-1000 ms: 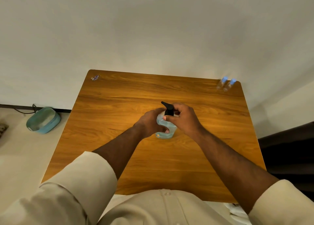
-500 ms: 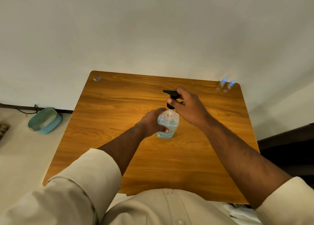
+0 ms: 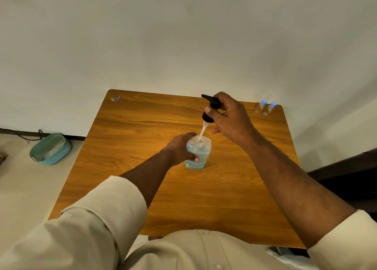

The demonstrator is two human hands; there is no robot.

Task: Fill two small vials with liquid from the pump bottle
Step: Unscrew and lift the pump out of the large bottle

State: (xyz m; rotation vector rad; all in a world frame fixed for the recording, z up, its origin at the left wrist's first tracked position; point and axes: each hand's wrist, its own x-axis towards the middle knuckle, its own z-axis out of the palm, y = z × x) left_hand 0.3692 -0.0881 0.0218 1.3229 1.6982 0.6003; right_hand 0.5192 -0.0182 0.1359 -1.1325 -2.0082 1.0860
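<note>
While the left hand (image 3: 179, 147) grips the pump bottle (image 3: 197, 154) upright at mid-table, the right hand (image 3: 230, 116) pinches the black pump head (image 3: 211, 108) above the open neck; its dip tube could drip. Two capped vials (image 3: 265, 107) stand far right.

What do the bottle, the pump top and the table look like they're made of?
Bottle: likely clear plastic, since the blue liquid shows through its glossy walls.
Pump top, held in the right hand: black and matte, probably plastic, with a pale translucent tube below.
Table: wood or wood-look laminate, with visible grain lines and a smooth, slightly shiny surface; which one cannot be told.
</note>
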